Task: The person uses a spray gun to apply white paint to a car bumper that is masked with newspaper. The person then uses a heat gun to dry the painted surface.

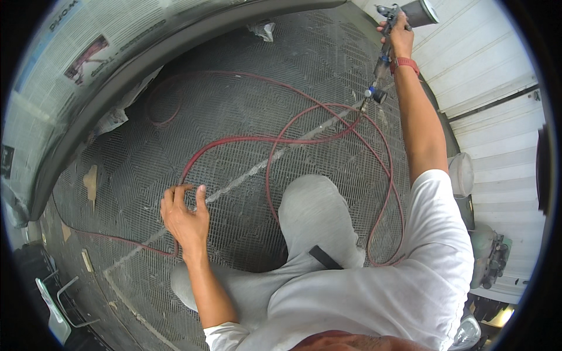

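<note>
At the upper right, my right hand [401, 40] is closed around a spray gun [391, 16] with a grey cup [419, 14]. My right arm is stretched far out. Below the gun's handle hangs a small fitting with a blue knob [371, 92], joined to a red air hose [234, 140]. From there a raised stretch of hose runs left to my left hand [187, 221]. Its fingers curl over the hose while the thumb stands apart. The fingers partly hide the hose, which shows again below the hand. Other loops of it lie on the floor.
A curved panel covered in newspaper [117, 55] arches along the left and top. Grating [234, 111] covers the floor, with paper scraps [264, 30] on it. To the right are a white ribbed wall [468, 70] and a pale bucket [462, 175]. A metal frame [73, 304] stands lower left.
</note>
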`<state>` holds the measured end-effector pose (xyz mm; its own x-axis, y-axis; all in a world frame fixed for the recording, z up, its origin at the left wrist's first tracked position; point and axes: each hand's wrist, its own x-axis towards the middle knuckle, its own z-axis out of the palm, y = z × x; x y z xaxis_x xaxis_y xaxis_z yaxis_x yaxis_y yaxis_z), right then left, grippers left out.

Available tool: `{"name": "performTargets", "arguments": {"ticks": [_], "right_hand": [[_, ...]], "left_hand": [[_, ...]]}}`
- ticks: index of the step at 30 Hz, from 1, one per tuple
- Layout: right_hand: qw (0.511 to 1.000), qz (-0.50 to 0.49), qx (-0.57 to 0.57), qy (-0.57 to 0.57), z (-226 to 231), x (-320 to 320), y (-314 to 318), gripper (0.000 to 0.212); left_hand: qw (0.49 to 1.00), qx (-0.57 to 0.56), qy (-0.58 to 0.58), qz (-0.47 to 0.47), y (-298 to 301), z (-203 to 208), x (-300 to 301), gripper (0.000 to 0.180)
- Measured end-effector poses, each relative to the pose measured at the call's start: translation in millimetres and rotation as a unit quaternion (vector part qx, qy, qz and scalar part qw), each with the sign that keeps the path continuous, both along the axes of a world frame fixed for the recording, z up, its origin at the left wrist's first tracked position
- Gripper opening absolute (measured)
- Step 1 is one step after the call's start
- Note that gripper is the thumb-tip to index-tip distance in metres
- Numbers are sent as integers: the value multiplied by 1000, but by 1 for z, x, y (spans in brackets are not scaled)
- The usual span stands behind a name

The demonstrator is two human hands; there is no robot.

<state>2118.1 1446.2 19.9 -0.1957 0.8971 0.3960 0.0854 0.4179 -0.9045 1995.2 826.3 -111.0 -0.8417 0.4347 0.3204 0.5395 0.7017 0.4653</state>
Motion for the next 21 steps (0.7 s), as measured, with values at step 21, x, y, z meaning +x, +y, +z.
{"name": "performTargets", "arguments": {"ticks": [21], "right_hand": [[919,392,-34,-23,6,-154,-596,51]], "left_hand": [[883,-11,162,440,-341,-44,-30,43]]}}
